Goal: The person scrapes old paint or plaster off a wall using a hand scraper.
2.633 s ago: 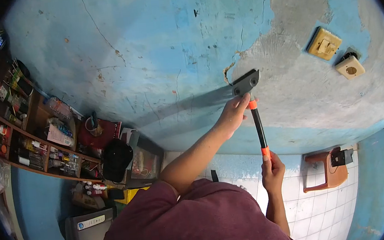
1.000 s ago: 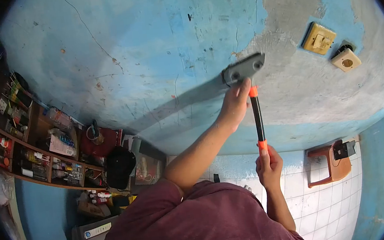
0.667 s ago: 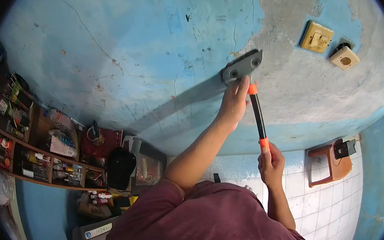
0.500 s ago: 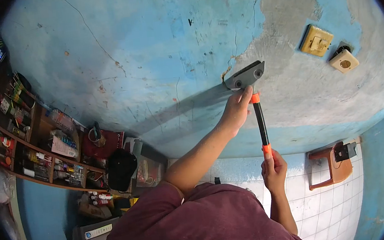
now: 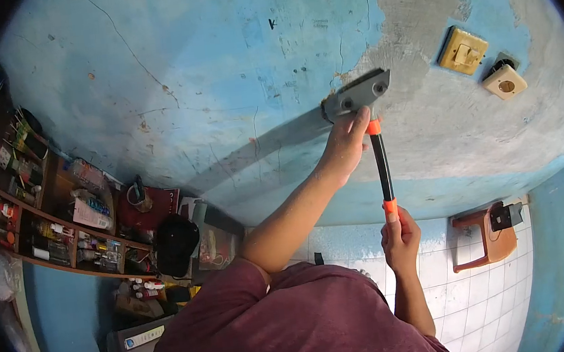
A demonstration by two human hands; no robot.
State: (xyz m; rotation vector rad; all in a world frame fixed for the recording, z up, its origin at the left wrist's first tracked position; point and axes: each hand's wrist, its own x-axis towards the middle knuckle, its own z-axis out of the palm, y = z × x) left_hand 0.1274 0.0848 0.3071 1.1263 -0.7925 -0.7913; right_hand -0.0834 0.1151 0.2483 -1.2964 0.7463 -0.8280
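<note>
A long-handled wall scraper (image 5: 381,166) has a grey head, a black shaft and orange bands. Its head lies against or close to the blue wall (image 5: 216,60), at the border of a bare grey patch (image 5: 414,27); exact contact is hard to tell. My left hand (image 5: 346,148) is closed around the neck just below the head, thumb pointing up along it. Lower down, my right hand (image 5: 401,240) grips the handle's end by the lower orange band. Cracks and dark marks run across the paint near the head.
A yellowed light switch (image 5: 463,50) and a loose socket (image 5: 505,82) are on the wall to the right. Below them stands an orange-brown plastic stool (image 5: 495,240) on white tiles (image 5: 446,296). Wooden shelves (image 5: 67,268) full of bottles and small items occupy the left.
The scraper has slid a short way up the wall, both hands moving with it. Its head is tilted slightly more. My grip looks the same.
</note>
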